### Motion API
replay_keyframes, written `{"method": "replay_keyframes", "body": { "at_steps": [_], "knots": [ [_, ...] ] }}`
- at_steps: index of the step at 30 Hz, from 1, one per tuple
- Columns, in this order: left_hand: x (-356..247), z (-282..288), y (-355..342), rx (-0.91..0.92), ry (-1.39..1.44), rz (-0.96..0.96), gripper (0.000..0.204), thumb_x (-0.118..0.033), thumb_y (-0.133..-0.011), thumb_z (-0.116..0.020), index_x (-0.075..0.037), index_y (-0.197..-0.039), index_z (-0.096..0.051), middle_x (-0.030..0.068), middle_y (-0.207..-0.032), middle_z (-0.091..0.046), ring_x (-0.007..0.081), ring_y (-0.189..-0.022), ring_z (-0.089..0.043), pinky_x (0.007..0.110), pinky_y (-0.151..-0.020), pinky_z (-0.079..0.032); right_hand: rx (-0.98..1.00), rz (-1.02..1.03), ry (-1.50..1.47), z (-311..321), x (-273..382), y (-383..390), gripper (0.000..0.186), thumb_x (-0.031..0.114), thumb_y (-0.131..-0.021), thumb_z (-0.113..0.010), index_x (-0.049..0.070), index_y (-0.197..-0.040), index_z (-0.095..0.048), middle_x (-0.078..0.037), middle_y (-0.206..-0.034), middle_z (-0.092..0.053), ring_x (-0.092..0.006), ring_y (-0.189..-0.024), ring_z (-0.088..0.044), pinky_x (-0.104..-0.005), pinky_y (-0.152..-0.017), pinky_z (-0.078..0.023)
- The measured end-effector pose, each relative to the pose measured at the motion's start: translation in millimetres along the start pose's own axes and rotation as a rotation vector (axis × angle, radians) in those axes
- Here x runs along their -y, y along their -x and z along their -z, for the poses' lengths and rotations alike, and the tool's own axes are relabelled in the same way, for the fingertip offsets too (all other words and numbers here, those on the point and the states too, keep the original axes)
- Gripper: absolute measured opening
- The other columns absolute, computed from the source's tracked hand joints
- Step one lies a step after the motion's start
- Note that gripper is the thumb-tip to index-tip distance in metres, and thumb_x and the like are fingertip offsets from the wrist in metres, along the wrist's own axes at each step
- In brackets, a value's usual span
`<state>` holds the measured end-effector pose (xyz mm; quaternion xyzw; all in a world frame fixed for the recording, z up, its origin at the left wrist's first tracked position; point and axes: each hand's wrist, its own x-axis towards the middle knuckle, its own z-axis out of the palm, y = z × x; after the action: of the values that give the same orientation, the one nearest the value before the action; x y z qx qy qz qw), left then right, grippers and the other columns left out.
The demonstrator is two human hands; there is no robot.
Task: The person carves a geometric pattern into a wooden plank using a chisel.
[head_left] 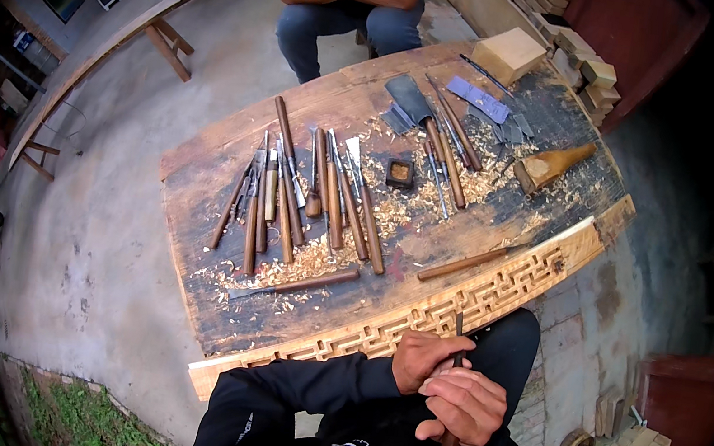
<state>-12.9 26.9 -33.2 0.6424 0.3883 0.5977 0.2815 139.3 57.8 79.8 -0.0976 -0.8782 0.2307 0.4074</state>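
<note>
A long pale wooden board carved with an openwork-like key pattern lies along the near edge of the workbench. I hold a wood chisel, its narrow dark blade pointing away from me and its tip at the carved pattern. My left hand is closed around the chisel low down, near the blade, close to the board's edge. Behind it, my right hand wraps the handle, which runs back toward my chest. A single wooden-handled tool rests on the bench just beyond the board.
Several chisels lie fanned out on the workbench among wood shavings. Beyond are a small dark square box, a wooden mallet, purple sandpaper and a wood block. Across sits a person, arms folded.
</note>
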Motion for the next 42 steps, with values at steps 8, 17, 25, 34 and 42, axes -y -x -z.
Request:
{"method": "replay_keyframes", "body": {
  "at_steps": [8,17,25,34,42],
  "knots": [
    [-2.9,3.5,-3.0,0.004,-0.069,-0.051,0.048,-0.014,-0.090,-0.080,0.001,-0.135,-0.075,0.0108,-0.089,-0.080,0.0263,-0.075,-0.081,0.035,-0.064,-0.061,0.038,-0.042,-0.040,-4.8,6.9,-10.0,0.032,0.030,-0.103,-0.081,0.001,-0.091,-0.072,-0.012,-0.093,-0.078,-0.0296,-0.080,-0.079,-0.0389,-0.072,-0.065],
    [6.0,-2.0,-8.5,0.041,-0.037,-0.062,0.058,0.000,-0.081,-0.084,-0.005,-0.138,-0.074,0.0064,-0.078,-0.070,0.0259,-0.062,-0.069,0.038,-0.052,-0.050,-0.006,0.094,-0.106,10.5,-2.7,2.2,0.068,0.058,-0.103,-0.075,0.001,-0.073,-0.055,-0.019,-0.086,-0.075,-0.0316,-0.071,-0.075,-0.0424,-0.065,-0.067],
    [-0.6,-3.5,-8.8,0.045,-0.040,-0.079,0.039,0.000,-0.080,-0.081,-0.003,-0.119,-0.078,0.0065,-0.084,-0.076,0.0214,-0.059,-0.069,0.033,-0.050,-0.048,-0.222,0.013,-0.132,-9.1,-3.8,16.7,0.062,0.056,-0.113,-0.063,0.005,-0.078,-0.051,-0.014,-0.082,-0.077,-0.0260,-0.066,-0.076,-0.0367,-0.054,-0.064],
    [0.2,-5.8,-7.3,-0.046,-0.121,-0.016,0.040,0.003,-0.074,-0.078,-0.003,-0.114,-0.078,0.0073,-0.082,-0.074,0.0211,-0.063,-0.071,0.032,-0.054,-0.052,-0.042,-0.059,-0.363,-0.7,-15.3,5.3,0.065,0.056,-0.110,-0.069,0.007,-0.072,-0.050,-0.014,-0.083,-0.077,-0.0229,-0.056,-0.065,-0.0329,-0.048,-0.052],
    [0.4,6.5,-7.0,0.062,-0.134,0.088,0.021,0.006,-0.084,-0.081,0.002,-0.105,-0.079,0.0092,-0.074,-0.074,0.0248,-0.064,-0.076,0.033,-0.057,-0.057,-0.073,-0.130,-0.351,-24.7,-14.3,13.0,0.067,0.053,-0.104,-0.077,0.007,-0.065,-0.047,-0.013,-0.076,-0.074,-0.0214,-0.051,-0.058,-0.0319,-0.047,-0.044]
  ]
}}
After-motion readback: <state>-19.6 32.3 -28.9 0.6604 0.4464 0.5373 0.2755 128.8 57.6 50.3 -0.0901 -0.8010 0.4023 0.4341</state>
